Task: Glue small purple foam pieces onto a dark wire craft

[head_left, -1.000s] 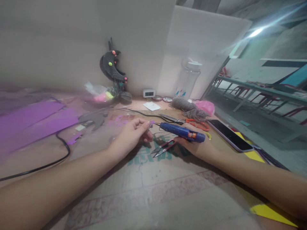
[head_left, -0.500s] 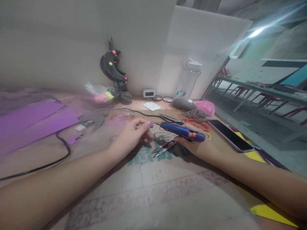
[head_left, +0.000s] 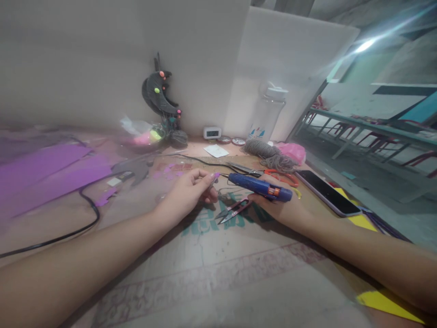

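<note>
My left hand (head_left: 198, 186) pinches a small purple piece (head_left: 216, 175) between thumb and forefinger; its exact kind is too small to tell. In my right hand (head_left: 273, 207) is a blue glue gun (head_left: 256, 184), its metal tip pointing left and close to the purple piece. Whether tip and piece touch, I cannot tell. Thread snips (head_left: 234, 210) with dark blades also stick out to the left from under my right hand, below the glue gun. Some of my right fingers are hidden behind the gun.
Orange-handled scissors (head_left: 280, 176), grey yarn (head_left: 262, 152) and a phone (head_left: 327, 193) lie to the right. Purple sheets (head_left: 54, 173) and a black cable (head_left: 92, 223) are at left. Behind stand a small clock (head_left: 212, 133), a clear bottle (head_left: 268, 116) and a dark crescent ornament (head_left: 155, 93).
</note>
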The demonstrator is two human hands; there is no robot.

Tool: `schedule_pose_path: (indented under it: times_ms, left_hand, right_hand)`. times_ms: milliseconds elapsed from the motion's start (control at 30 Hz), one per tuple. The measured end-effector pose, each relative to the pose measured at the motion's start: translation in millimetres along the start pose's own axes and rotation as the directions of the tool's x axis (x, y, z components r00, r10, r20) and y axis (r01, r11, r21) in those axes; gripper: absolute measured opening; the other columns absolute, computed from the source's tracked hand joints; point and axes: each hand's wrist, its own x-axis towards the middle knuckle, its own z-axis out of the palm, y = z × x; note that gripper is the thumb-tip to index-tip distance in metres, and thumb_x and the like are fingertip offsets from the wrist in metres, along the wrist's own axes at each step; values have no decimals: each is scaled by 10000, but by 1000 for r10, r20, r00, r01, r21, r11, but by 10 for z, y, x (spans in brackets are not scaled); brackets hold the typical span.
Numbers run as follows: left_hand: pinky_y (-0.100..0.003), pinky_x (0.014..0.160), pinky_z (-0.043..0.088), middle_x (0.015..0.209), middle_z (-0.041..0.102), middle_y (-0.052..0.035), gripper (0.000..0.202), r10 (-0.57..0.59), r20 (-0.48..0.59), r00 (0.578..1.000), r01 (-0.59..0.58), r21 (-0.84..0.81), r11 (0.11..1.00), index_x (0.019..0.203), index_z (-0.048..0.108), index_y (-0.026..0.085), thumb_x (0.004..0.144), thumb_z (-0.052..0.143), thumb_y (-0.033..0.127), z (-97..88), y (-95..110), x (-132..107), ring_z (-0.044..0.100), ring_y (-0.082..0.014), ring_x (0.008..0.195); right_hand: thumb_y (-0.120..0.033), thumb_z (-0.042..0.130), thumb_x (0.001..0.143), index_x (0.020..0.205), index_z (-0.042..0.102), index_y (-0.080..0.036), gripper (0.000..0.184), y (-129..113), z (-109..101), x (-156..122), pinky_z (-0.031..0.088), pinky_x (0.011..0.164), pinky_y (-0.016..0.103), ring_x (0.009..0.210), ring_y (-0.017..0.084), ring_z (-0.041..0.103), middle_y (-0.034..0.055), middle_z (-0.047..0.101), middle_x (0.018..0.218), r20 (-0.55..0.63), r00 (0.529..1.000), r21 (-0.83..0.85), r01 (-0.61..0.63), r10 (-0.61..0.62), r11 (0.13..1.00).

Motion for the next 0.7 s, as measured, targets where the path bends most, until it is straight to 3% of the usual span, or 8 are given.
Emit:
schedule_pose_path:
  times_ms: [267, 433, 567, 700]
  left_hand:
    - [-197, 509, 462, 604, 666, -7, 214, -9, -9, 1000, 10, 38, 999, 833, 533, 165, 871, 598, 365, 13, 26, -14, 621, -112, 502]
    - [-195, 513, 465, 608, 660, 0, 194, -10, 6, 1000, 10, 29, 1000, 841, 531, 168, 879, 586, 350, 8, 13, -12, 628, -112, 511]
    - [-197, 511, 466, 609, 650, 9, 197, -16, 14, 1000, 16, 26, 1000, 847, 535, 167, 880, 582, 355, 12, 13, -6, 614, -106, 502]
    - [-205, 521, 469, 634, 634, 11, 209, -20, 3, 1000, 20, 2, 1000, 852, 531, 165, 870, 584, 367, 22, 13, -4, 600, -106, 526]
  right_hand:
    - [-343, 632, 790, 735, 520, -234, 166, 9, 1, 5, 439, 570, 265, 601, 159, 575, -25, 597, 645, 23, 1000, 23, -12, 12, 1000]
    - [-341, 625, 803, 821, 570, -227, 128, 76, 68, 30, 485, 625, 286, 695, 185, 613, 13, 652, 755, -23, 999, 142, -42, 46, 989]
    - [-412, 569, 844, 764, 615, -186, 244, 75, 41, 101, 501, 655, 302, 700, 193, 621, 42, 653, 720, -47, 984, 244, -155, 171, 957]
    - [-450, 495, 897, 793, 662, -177, 336, 83, -45, 159, 501, 690, 296, 696, 173, 615, 40, 650, 717, -7, 986, 364, -151, 165, 919]
